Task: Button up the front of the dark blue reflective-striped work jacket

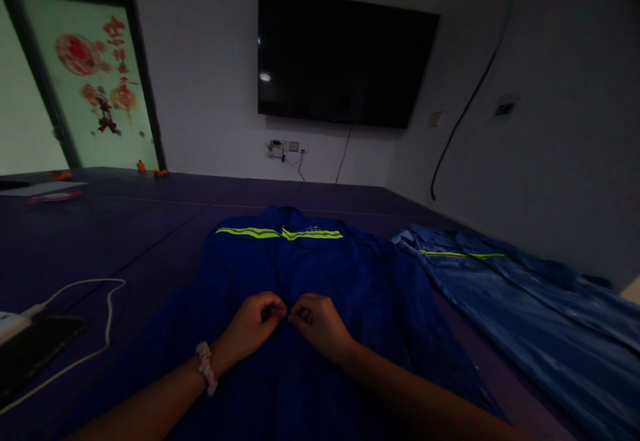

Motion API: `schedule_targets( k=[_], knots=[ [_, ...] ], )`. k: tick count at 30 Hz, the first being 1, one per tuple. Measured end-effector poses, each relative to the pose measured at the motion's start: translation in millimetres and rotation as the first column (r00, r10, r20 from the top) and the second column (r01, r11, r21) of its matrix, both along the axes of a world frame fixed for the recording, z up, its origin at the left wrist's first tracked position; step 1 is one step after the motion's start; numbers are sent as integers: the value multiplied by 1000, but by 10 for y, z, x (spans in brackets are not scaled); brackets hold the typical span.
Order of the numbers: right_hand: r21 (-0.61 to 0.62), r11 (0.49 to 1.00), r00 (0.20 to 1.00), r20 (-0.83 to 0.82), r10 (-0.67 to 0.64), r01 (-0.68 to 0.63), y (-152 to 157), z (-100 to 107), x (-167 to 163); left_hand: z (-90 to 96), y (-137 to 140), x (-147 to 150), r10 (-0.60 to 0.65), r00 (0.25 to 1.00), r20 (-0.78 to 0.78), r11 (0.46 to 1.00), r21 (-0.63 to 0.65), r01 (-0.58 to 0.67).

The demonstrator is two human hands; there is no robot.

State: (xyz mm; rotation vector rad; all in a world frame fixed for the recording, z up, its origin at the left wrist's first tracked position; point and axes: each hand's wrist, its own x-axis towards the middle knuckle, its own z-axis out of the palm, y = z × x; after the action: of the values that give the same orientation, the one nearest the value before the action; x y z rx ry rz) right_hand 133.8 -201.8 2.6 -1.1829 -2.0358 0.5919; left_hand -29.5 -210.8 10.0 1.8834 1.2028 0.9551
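Head view: left hand [257, 319], right hand [321, 324] pinch jacket [320, 267].

Two bare forearms reach in from the near edge, the left forearm [163, 394] slanting in from the near left and the right forearm [410, 384] from the near right, so that they converge toward the middle. The left wrist [218, 355] is nearly straight, in line with the arm; the right wrist [353, 353] bends slightly. The left hand [251, 321] and the right hand [323, 324] face each other at about the same height, fingertips almost meeting. On each, the fingers curl toward the thumb in a small pinch, knuckles raised. In this dim light, which finger meets each thumb is hard to tell.
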Motion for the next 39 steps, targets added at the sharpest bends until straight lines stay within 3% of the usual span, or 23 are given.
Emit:
schedule_targets(
  k=[12, 26, 39],
  knots=[
    [20, 999, 1000, 13, 26, -26, 24, -26, 0, 28, -18, 18, 7, 998, -69, 1000, 26, -6],
    [107, 991, 995, 70, 72, -79, 10, -1, 4, 4, -21, 13, 15, 1000, -24, 1000, -16, -15],
    [28, 999, 997, 73, 35, -37, 20, -21, 1, -58, 14, -2, 4, 999, 40, 999, -41, -2]
  ],
)
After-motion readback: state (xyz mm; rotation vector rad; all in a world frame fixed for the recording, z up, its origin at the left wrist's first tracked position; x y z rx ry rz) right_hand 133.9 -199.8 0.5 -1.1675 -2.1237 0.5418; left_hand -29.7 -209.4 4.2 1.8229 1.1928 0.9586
